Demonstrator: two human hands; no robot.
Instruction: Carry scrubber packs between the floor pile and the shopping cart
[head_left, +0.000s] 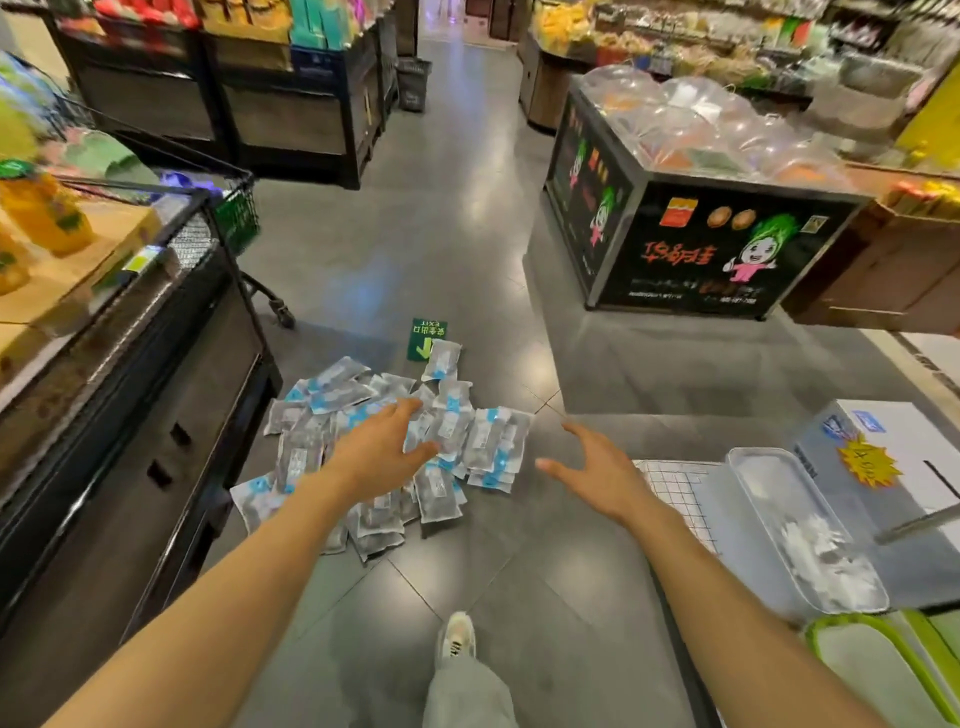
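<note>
Underfoot, a grey tiled floor (467, 218) runs between shop displays. Packets (363, 447) lie heaped on it, pointing every way, beside a black counter (130, 441). The left hand (382, 457) hovers over them, fingers spread; the right hand (597, 475) is likewise spread, near a clear tub (779, 519).

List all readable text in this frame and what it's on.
"EXIT", upside down: green floor sign beside the packets.
Chinese characters under it: too blurred.
Large red characters, upside down: black display bin; not legible.
Small white lines below them: too small.
Packet labels: blurred.
Yellow starburst tag on the white box: unreadable.
</note>
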